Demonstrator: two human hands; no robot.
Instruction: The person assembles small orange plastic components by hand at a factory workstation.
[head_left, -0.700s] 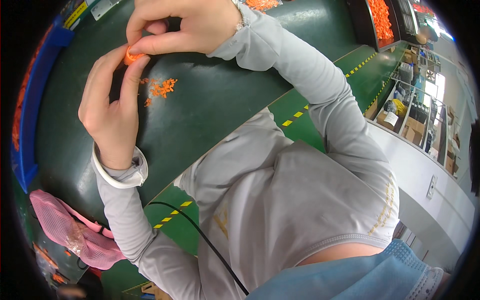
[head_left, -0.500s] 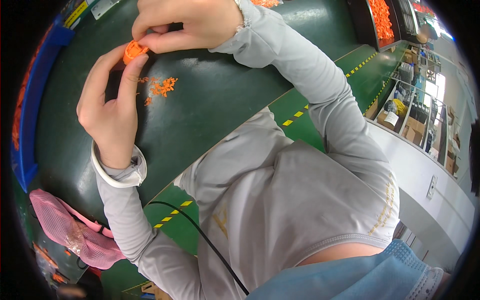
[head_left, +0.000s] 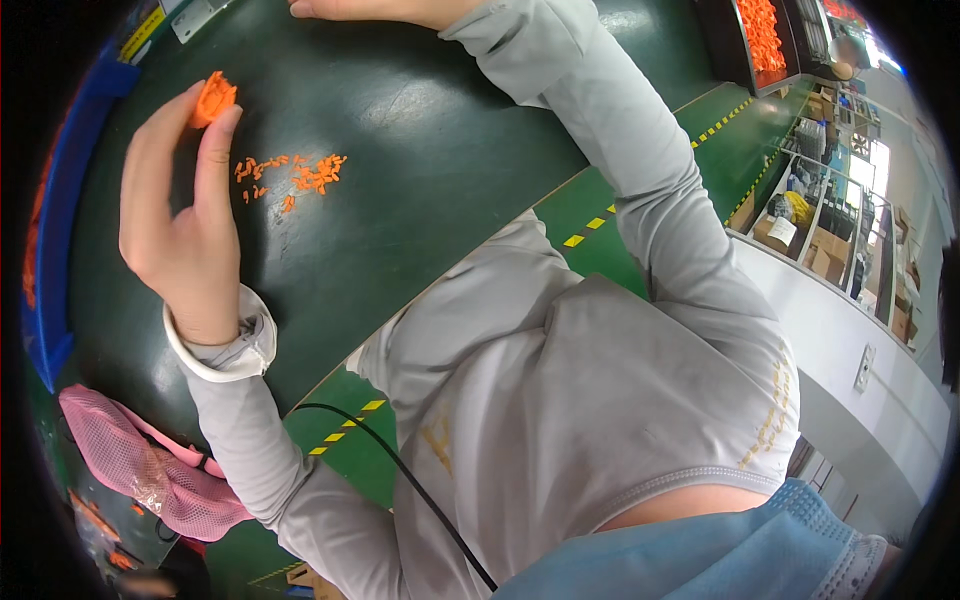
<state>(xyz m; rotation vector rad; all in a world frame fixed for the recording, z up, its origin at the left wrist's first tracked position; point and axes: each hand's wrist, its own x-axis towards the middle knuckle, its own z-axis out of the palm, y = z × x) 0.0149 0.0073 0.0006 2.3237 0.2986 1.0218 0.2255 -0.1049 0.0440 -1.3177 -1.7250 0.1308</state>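
My left hand [head_left: 180, 235] is raised over the green tabletop [head_left: 400, 180], its thumb and fingers pinching a small round orange plastic part [head_left: 213, 99]. At the top edge is my right hand [head_left: 400, 8]. A stretched thumb or finger shows at its left end, while the other fingers are cut off, so what it holds is hidden. Below and to the right of the orange part, many tiny orange bits [head_left: 318, 174] lie loose on the tabletop.
A blue bin [head_left: 55, 250] with orange contents stands along the left side. Pink mesh fabric [head_left: 150, 460] lies at the lower left. A dark box of orange pieces [head_left: 764, 40] is at the upper right. A black cable [head_left: 400, 460] crosses in front of my body.
My right hand has left the orange part and moved up to the top edge. My left hand has shifted left, still pinching the part. More tiny orange bits are now uncovered.
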